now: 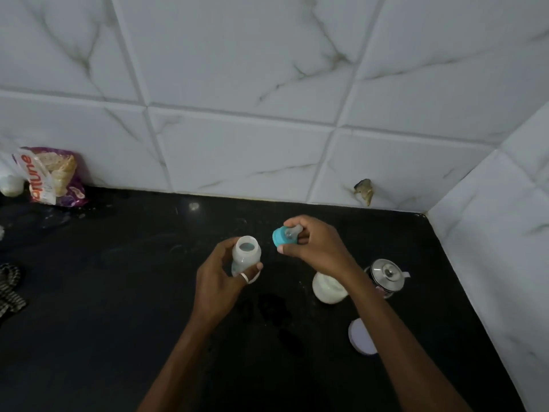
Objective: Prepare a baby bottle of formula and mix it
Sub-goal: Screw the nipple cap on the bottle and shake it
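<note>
My left hand (221, 278) grips a small translucent baby bottle (246, 254) above the black counter, its mouth open and facing up, with liquid inside. My right hand (315, 243) holds the teal screw collar with its clear teat (283, 235) just to the right of the bottle's mouth, a short gap apart. An open white jar (326, 288) of pale powder stands on the counter under my right wrist. Its round white lid (361, 337) lies flat closer to me.
A steel-lidded canister (386, 275) stands right of the jar near the tiled corner. At the far left sit a purple and white food packet (49, 176) and a white container (12, 185). A patterned cloth (10, 288) lies at the left edge.
</note>
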`<state>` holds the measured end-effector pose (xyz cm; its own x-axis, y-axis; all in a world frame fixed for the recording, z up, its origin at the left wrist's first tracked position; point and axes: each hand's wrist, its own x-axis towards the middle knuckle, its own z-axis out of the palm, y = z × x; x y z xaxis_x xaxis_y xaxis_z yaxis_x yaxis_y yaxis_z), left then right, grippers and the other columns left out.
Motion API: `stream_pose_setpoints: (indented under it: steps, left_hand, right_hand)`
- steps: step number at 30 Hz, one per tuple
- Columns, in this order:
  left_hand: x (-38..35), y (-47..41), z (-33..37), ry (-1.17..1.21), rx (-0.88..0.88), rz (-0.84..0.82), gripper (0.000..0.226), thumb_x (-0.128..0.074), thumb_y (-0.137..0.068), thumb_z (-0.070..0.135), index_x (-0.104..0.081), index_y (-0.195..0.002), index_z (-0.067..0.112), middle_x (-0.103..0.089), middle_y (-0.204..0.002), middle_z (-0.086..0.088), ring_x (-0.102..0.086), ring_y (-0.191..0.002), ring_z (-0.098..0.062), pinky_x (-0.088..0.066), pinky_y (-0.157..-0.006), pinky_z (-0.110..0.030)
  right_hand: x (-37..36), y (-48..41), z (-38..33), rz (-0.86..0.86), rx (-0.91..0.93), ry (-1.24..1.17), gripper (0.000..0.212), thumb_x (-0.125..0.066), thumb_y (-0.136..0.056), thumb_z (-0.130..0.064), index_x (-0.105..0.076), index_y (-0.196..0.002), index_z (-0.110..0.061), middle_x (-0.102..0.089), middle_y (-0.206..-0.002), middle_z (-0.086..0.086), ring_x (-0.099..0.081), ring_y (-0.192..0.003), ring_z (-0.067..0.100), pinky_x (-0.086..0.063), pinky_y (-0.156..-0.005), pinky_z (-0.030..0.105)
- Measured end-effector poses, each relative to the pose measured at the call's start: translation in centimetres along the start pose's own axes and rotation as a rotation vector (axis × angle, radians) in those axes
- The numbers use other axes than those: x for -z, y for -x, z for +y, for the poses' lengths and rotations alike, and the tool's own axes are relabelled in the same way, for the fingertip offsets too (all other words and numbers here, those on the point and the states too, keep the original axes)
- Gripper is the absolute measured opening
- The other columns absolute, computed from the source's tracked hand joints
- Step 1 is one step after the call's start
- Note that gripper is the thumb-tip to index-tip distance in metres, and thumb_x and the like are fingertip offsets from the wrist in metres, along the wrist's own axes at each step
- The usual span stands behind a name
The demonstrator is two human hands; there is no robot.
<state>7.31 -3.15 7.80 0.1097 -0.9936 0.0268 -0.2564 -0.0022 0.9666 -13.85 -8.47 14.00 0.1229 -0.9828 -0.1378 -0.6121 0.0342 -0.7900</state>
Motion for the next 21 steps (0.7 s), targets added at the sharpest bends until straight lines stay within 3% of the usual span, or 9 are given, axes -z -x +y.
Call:
stream_pose_setpoints:
  steps: [6, 11, 15, 21]
  left_hand:
    - [-1.1, -1.5, 5.0, 0.08, -0.074, 0.022, 0.055, -0.091, -0.074, 0.021, -0.065, -0.121, 0.029, -0.073, -0.111, 0.017, -0.071, -0.102, -0.003, -0.06, -0.081, -0.025]
    - [-2.4, -1.4, 9.0, 0.088, -0.156, 0.01, 0.053, -0.09, -0.074, 0.023, -0.061, -0.115, 0.041, -0.072, -0.11, 0.02, -0.069, -0.1, 0.004, -0.058, -0.076, -0.016]
    - [-3.6, -1.0, 10.0, 0.095, -0.182, 0.023, 0.055, -0.09, -0.075, 0.027, -0.064, -0.122, 0.032, -0.073, -0.114, 0.013, -0.071, -0.103, -0.004, -0.06, -0.081, -0.024]
    - [-4.8, -0.4, 10.2, 0.082, -0.203, 0.018, 0.063, -0.089, -0.074, 0.034, -0.061, -0.13, 0.03, -0.071, -0.12, 0.014, -0.069, -0.108, -0.003, -0.058, -0.081, -0.017]
  right_hand:
    - [6.5, 1.4, -6.7, -0.019, 0.167, 0.058, 0.049, -0.088, -0.077, -0.029, -0.067, -0.121, -0.026, -0.069, -0.113, -0.012, -0.068, -0.101, 0.006, -0.059, -0.092, 0.031]
    - [10.3, 2.3, -11.3, -0.138, 0.297, 0.188, 0.049, -0.087, -0.078, -0.022, -0.067, -0.123, -0.025, -0.067, -0.118, -0.011, -0.066, -0.105, 0.009, -0.056, -0.096, 0.032]
    - [11.4, 2.5, -13.0, -0.225, 0.347, 0.351, 0.05, -0.086, -0.079, -0.019, -0.066, -0.124, -0.024, -0.066, -0.12, -0.01, -0.064, -0.106, 0.009, -0.054, -0.097, 0.034]
    - [11.8, 2.7, -12.5, -0.268, 0.361, 0.462, 0.05, -0.083, -0.081, -0.018, -0.065, -0.127, -0.022, -0.065, -0.122, -0.006, -0.062, -0.107, 0.013, -0.054, -0.097, 0.038]
